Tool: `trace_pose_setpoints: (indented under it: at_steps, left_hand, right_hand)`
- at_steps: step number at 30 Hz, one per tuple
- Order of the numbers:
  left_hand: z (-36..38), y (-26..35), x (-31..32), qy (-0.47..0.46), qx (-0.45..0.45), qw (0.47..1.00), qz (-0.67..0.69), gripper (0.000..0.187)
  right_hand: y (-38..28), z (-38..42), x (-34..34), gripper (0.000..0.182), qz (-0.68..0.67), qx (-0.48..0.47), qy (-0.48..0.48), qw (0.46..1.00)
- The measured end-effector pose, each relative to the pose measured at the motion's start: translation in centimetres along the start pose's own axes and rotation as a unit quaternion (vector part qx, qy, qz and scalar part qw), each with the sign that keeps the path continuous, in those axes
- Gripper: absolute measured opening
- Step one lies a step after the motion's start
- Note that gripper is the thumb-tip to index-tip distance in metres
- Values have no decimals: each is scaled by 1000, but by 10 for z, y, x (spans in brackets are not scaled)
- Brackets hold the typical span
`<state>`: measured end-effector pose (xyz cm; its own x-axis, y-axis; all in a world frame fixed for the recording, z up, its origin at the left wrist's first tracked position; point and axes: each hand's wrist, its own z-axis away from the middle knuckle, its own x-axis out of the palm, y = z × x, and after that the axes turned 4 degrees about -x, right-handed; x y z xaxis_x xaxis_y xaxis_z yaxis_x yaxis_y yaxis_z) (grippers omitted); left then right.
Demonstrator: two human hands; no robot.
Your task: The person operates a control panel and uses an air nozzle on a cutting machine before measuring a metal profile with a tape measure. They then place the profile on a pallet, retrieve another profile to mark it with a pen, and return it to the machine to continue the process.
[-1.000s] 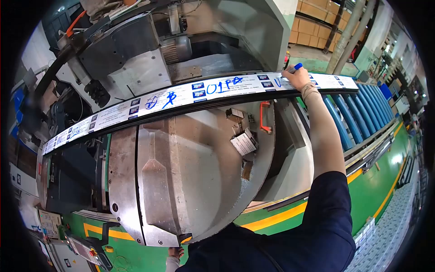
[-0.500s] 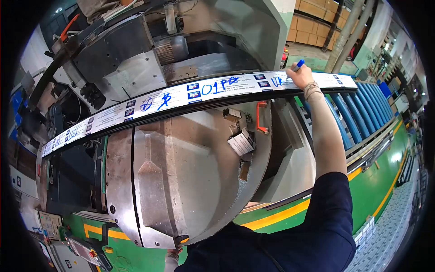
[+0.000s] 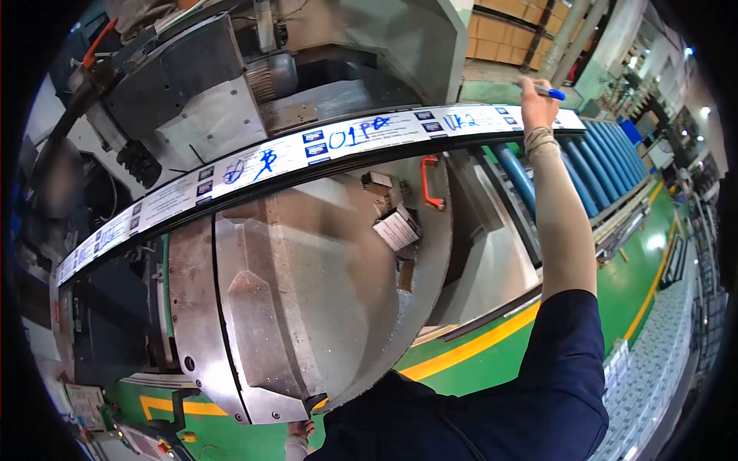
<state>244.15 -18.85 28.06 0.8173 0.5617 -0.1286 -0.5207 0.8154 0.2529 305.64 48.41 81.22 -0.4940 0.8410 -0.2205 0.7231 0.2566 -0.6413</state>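
A long, white-filmed profile [image 3: 288, 157] with dark sides lies across the machine, printed with labels and bearing blue handwriting such as "01P" and "UK2". My right hand [image 3: 540, 107] is closed around a marker pen [image 3: 547, 91] with a blue end, over the profile's right part, the pen clear of the writing. Low in the view, my left hand [image 3: 298, 430] is at the front edge of the metal machine table [image 3: 265, 346]. Its fingers look curled, and the table edge partly hides them; I cannot tell what they hold.
Behind the profile stands the machine head [image 3: 184, 84] with a motor [image 3: 273, 77]. Offcuts [image 3: 397, 228] and an orange handle [image 3: 430, 183] are on the round table. Blue rollers [image 3: 596, 177] extend to the right. A control panel [image 3: 142, 438] is at lower left.
My right hand has lifted off the profile with the marker and shifted right. A "2" now shows after "UK". The view has shifted slightly; my left hand stays at the table edge.
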Motion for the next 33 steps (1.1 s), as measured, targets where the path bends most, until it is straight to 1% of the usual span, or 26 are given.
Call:
trace_pose_setpoints:
  at_steps: [1,2,3,5,6,7,9,10,11,13,14,15,17,18,19,21,22,23,24,25,27,28,29,30,32,33]
  left_hand:
    - [-6,-4,1,-4,-3,1000,-10,27]
    - [-4,-5,6,13,16,1000,-19,24]
    - [-6,-3,6,12,4,1000,-28,24]
    - [-13,-2,17,8,-16,999,-36,23]
    - [-12,-5,22,29,19,997,-72,33]
    - [-11,-5,31,25,20,998,-53,32]
    - [-11,-2,40,25,22,999,-16,30]
    - [-41,-5,28,-102,3,995,16,29]
    - [-39,-6,38,-83,16,996,9,29]
    - [-26,3,66,-46,42,998,0,29]
    - [-18,3,81,-7,59,998,4,29]
    - [-11,2,99,8,68,997,33,29]
    - [1,-4,132,38,86,992,88,29]
    - [7,-8,147,17,96,992,76,29]
    - [10,-11,161,10,95,994,62,28]
    - [19,-24,187,-6,87,995,36,26]
    - [23,-27,196,-28,147,989,-17,24]
    - [24,-31,201,-49,206,975,-73,23]
    - [26,-35,205,-70,263,954,-128,22]
    - [21,-40,203,-79,285,943,-151,21]
    - [10,-50,199,-95,330,919,-193,21]
    - [1,-53,196,-99,332,923,-167,21]
    - [12,-45,203,-56,197,975,-82,21]
    - [26,-35,211,7,68,997,30,21]
    - [37,-29,213,3,83,995,48,20]
    - [43,-28,211,2,91,994,55,19]
  right_hand:
    - [0,-12,-11,42,-23,-1,42,999]
    - [-27,-12,-36,39,-89,38,16,995]
    - [-41,-13,-53,34,-180,26,15,983]
    - [-41,-29,-76,30,-255,46,-25,965]
    - [-38,-33,-82,30,-271,21,-55,961]
    - [-31,-32,-85,30,-288,-1,-85,954]
    - [-21,-18,-80,30,-257,22,-149,955]
    - [-6,-11,-70,29,-265,18,-188,946]
    - [7,-2,-61,27,-245,7,-221,944]
    - [39,3,-25,20,-203,0,-227,953]
    - [47,-2,-19,22,-178,19,-223,958]
    - [58,-3,-15,25,-153,43,-219,963]
    - [88,-18,-9,28,-94,44,-228,968]
    - [102,-27,-7,30,-63,42,-233,970]
    - [108,-33,-7,33,-54,43,-271,960]
    - [116,-40,-6,30,-29,40,-305,951]
    - [126,-38,8,30,-107,25,-324,939]
    - [103,-27,3,29,-160,28,-359,919]
    - [88,-19,5,30,-163,7,-384,909]
    - [80,-12,9,31,-164,-12,-409,897]
    - [82,-7,22,34,-113,-27,-400,909]
    - [86,-9,29,36,-74,-30,-422,903]
    - [85,-10,31,37,-56,-56,-400,913]
    - [82,-10,33,38,-37,-82,-377,922]
    - [84,-8,41,39,-10,-132,-321,938]
    - [86,-9,41,41,-24,-86,-352,932]
